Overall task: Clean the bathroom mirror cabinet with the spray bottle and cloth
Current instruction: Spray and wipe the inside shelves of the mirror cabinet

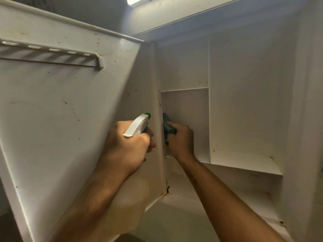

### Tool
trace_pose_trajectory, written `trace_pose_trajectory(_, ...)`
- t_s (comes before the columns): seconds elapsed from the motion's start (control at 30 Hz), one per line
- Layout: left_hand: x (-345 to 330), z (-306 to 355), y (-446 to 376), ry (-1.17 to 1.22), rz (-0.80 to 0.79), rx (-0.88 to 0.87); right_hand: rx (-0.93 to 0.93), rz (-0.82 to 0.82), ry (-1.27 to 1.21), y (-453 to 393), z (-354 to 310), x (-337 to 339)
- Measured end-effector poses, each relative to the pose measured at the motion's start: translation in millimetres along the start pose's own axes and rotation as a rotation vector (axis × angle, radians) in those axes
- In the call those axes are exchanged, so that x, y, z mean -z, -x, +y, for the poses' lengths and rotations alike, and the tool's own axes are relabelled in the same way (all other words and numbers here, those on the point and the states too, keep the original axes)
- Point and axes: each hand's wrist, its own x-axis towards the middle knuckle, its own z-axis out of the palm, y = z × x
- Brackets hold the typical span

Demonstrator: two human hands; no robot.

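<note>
The left hand grips the neck of the spray bottle, nozzle aimed at the hinge edge; the right hand clutches a dark cloth against the left wall of the cabinet's lower-left compartment; the door stands open.

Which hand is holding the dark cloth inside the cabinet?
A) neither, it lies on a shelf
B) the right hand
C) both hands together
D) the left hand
B: the right hand grips the dark cloth against the cabinet's inner corner, while the left hand holds the spray bottle.
</note>
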Motion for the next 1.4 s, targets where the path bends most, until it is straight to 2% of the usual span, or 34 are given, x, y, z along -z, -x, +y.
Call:
trace_pose_trajectory(0.1,-6,-2,0,0.018,-0.033,0.028,-0.128,-0.121,0.059,13,11,6)
trace_pose_trajectory(0.2,-14,-4,-3,0.05,-0.043,0.071,-0.225,-0.262,0.232,7,7,17)
trace_pose_trajectory(0.33,-18,-5,-3,0.064,-0.035,0.094,-0.278,-0.414,0.387,-5,-9,32)
trace_pose_trajectory(0.4,-16,-5,-2,0.056,-0.032,0.077,-0.181,-0.303,0.468,-12,-20,40)
trace_pose_trajectory(0.47,-14,-6,-1,0.062,-0.028,0.061,0.06,-0.088,0.584,-16,-31,44)
trace_pose_trajectory(0.5,-13,-6,-1,0.064,-0.029,0.057,0.169,-0.039,0.601,-17,-33,43)
trace_pose_trajectory(0.53,-12,-7,0,0.07,-0.027,0.058,0.241,-0.055,0.613,-18,-35,41)
trace_pose_trajectory(0.6,-10,-8,1,0.085,-0.026,0.065,0.278,-0.204,0.657,-18,-28,30)
trace_pose_trajectory(0.73,-6,-9,5,0.12,-0.03,0.068,0.122,-0.412,0.706,-4,-1,22)
trace_pose_trajectory(0.9,-8,-7,3,0.167,-0.05,0.112,-0.009,-0.505,0.755,-1,16,15)
trace_pose_trajectory(1.1,-6,-9,4,0.152,-0.081,0.101,0.167,-0.722,0.975,-16,-3,19)
trace_pose_trajectory(1.2,-6,-6,7,0.159,-0.102,0.101,0.237,-0.756,0.913,-12,-5,36)
trace_pose_trajectory(1.4,-14,-9,3,0.227,-0.131,0.138,0.226,-0.682,0.806,7,-11,48)
